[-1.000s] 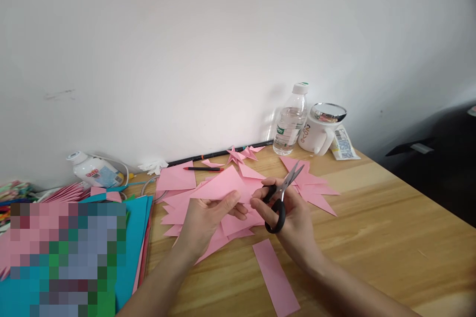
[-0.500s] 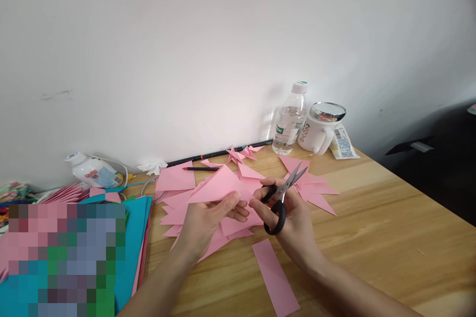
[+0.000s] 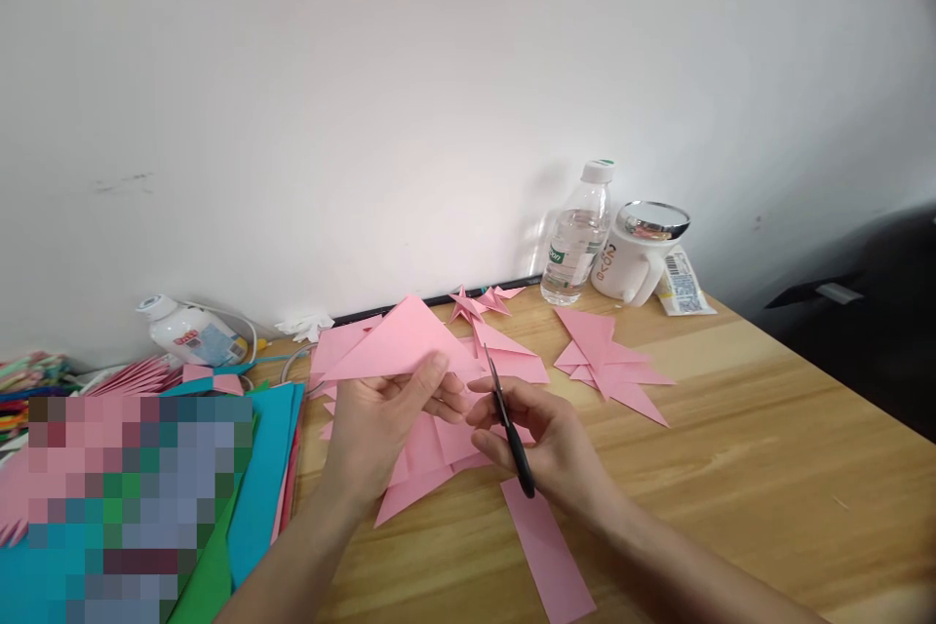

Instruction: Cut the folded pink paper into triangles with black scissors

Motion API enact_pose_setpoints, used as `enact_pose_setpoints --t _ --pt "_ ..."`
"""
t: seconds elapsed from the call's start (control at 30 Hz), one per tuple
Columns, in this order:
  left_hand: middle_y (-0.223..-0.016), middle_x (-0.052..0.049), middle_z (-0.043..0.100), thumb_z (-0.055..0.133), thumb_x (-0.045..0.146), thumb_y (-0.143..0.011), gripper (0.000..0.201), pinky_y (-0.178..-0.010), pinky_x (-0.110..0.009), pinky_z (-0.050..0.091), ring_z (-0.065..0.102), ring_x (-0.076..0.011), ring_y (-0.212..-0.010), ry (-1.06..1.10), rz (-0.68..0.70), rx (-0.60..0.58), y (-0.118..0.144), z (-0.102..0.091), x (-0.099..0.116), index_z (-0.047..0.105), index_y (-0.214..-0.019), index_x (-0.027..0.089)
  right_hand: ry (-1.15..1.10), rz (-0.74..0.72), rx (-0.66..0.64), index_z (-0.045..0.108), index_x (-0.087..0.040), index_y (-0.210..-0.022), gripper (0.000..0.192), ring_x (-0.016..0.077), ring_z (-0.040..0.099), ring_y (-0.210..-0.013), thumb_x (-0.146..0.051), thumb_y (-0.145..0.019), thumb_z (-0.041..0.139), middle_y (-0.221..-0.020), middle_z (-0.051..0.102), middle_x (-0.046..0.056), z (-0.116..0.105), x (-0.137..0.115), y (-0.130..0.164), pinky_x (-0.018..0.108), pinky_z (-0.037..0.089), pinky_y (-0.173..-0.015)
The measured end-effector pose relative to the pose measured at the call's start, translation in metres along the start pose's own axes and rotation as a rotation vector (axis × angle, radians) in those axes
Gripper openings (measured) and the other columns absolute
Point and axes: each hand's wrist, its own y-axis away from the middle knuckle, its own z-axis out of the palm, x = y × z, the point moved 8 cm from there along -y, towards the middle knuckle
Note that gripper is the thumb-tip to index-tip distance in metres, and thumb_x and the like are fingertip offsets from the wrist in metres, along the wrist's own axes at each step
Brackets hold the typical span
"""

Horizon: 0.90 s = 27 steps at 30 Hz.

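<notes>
Left hand (image 3: 374, 421) edge-pinched pink triangular paper (image 3: 406, 343); right hand (image 3: 560, 434) gripped black-handled metal scissors (image 3: 519, 463), blade gap unclear; brown wooden tabletop (image 3: 738, 468) extended rightward.

Water bottle (image 3: 572, 253) beside white mug (image 3: 621, 261)

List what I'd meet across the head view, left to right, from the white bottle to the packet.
White bottle → left hand → scissors → clear bottle → white mug → packet.

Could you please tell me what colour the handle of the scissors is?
The scissors' handle is black; it shows best in the head view.
</notes>
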Motion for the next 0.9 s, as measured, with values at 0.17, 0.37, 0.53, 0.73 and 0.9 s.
enact_pose_setpoints --t 0.17,0.37,0.53,0.73,0.9 --pt "-0.064 -0.005 0.070 0.060 0.029 -0.074 0.020 -0.055 -0.027 0.055 0.064 -0.0162 -0.056 -0.069 0.012 -0.010 0.001 0.002 0.003 0.067 -0.066 0.012 0.033 -0.013 0.013 0.060 -0.019 -0.097 0.029 0.0146 0.057 -0.068 -0.020 -0.069 0.064 -0.077 0.063 0.003 -0.001 -0.001 -0.001 0.029 0.047 -0.066" --pt "-0.060 -0.005 0.070 0.061 0.029 -0.074 0.022 -0.053 -0.023 0.055 0.064 -0.0143 -0.052 -0.186 -0.023 -0.022 0.000 0.003 0.003 0.069 -0.062 0.012 -0.059 0.098 -0.082 0.061 -0.019 -0.088 0.025 0.0147 0.057 -0.065 -0.025 -0.065 0.070 -0.074 0.063 0.001 0.007 0.006 0.000 0.027 0.047 -0.061" --pt "-0.060 -0.005 0.070 0.057 0.029 -0.077 0.025 -0.053 -0.021 0.055 0.063 -0.0129 -0.048 -0.182 -0.041 -0.059 0.000 0.008 0.000 0.071 -0.063 0.013 -0.132 0.087 -0.153 0.061 -0.019 -0.072 0.012 0.0145 0.057 -0.061 -0.026 -0.066 0.069 -0.071 0.063 0.001 0.013 0.004 0.000 0.030 0.048 -0.064" --pt "-0.060 -0.006 0.070 0.058 0.026 -0.076 0.024 -0.049 -0.020 0.054 0.063 -0.0129 -0.045 -0.145 -0.049 -0.037 -0.001 0.007 -0.003 0.071 -0.062 0.012 -0.167 0.077 -0.179 0.059 -0.019 -0.070 0.013 0.0132 0.053 -0.060 -0.026 -0.067 0.069 -0.068 0.061 0.001 0.016 0.003 0.000 0.027 0.046 -0.058" --pt "-0.056 -0.005 0.069 0.059 0.025 -0.075 0.023 -0.048 -0.019 0.053 0.063 -0.0131 -0.045 -0.147 -0.060 0.001 0.000 0.003 -0.001 0.069 -0.059 0.011 -0.192 0.090 -0.206 0.057 -0.016 -0.070 0.020 0.0094 0.047 -0.055 -0.027 -0.063 0.072 -0.064 0.057 -0.001 0.017 0.002 -0.001 0.021 0.041 -0.053"
